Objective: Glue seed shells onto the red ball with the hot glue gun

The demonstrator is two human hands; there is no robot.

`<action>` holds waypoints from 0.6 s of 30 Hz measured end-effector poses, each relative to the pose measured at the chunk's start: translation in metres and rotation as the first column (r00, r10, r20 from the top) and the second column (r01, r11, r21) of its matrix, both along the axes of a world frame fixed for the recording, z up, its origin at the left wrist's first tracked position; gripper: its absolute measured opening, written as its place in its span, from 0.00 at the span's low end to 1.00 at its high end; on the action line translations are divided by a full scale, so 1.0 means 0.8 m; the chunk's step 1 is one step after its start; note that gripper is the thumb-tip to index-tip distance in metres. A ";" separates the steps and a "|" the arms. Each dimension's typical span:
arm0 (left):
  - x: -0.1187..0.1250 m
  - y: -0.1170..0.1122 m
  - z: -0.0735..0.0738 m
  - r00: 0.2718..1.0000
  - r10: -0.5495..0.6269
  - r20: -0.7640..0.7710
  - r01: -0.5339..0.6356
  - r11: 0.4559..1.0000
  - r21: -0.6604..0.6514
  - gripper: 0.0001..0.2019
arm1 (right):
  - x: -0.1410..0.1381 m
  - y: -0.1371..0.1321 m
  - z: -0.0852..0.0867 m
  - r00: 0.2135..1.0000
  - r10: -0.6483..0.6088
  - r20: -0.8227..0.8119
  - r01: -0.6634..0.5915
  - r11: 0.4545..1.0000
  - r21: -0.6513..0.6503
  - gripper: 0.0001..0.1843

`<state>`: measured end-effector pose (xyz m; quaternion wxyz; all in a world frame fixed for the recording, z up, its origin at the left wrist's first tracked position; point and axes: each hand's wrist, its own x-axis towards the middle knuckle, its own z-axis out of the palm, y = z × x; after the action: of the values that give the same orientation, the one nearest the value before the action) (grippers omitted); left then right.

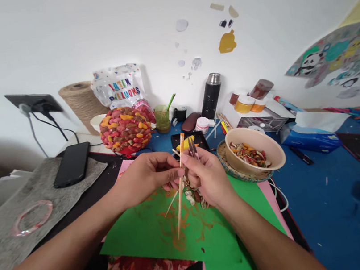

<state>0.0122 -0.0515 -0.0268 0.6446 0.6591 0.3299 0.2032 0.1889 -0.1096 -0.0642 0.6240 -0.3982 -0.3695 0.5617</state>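
My left hand (155,172) is closed in a pinch, thumb against fingers. Whatever lies between its fingertips is too small or hidden to name. Facing it, my right hand (209,176) is closed on tweezers (191,144), whose tips point up and away. Wooden chopsticks (180,209) slant down between the two hands, seemingly in the right hand's grip, and a thinner stick shows beside them. Under the hands, pistachio shells (190,197) lie on green paper (141,235) smeared with orange paint. Just beyond is a black tray (202,142) holding yellow paint.
A cream bowl (272,150) of painted shells stands on a woven mat at right. Behind are a shell-covered ball (125,129), twine spool (80,102), black thermos (212,96) and paint jars (245,103). A phone (72,163) lies left, tissues (312,135) right.
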 end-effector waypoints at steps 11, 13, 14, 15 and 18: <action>-0.001 0.001 0.006 1.000 0.007 0.000 -0.007 1.000 -0.018 0.25 | 0.000 0.000 0.004 1.000 0.006 -0.011 -0.007 1.000 -0.017 0.21; -0.001 0.001 0.008 1.000 0.001 0.004 -0.001 1.000 -0.028 0.25 | 0.000 -0.001 0.004 1.000 0.007 -0.012 -0.007 1.000 -0.020 0.21; -0.001 0.001 0.009 1.000 -0.002 0.008 0.002 0.999 -0.034 0.25 | 0.000 -0.001 0.004 1.000 0.007 -0.012 -0.008 1.000 -0.022 0.21; -0.001 0.001 0.009 1.000 -0.005 0.011 0.005 0.999 -0.038 0.25 | 0.000 -0.001 0.004 1.000 0.008 -0.011 -0.008 1.000 -0.024 0.21; -0.002 0.003 0.009 1.000 -0.008 0.017 0.009 0.999 -0.041 0.25 | 0.000 0.000 0.007 1.000 0.009 -0.007 -0.010 0.999 -0.036 0.22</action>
<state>0.0107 -0.0493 -0.0194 0.6617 0.6454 0.3256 0.1992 0.1892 -0.1099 -0.0587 0.6153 -0.4057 -0.3590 0.5726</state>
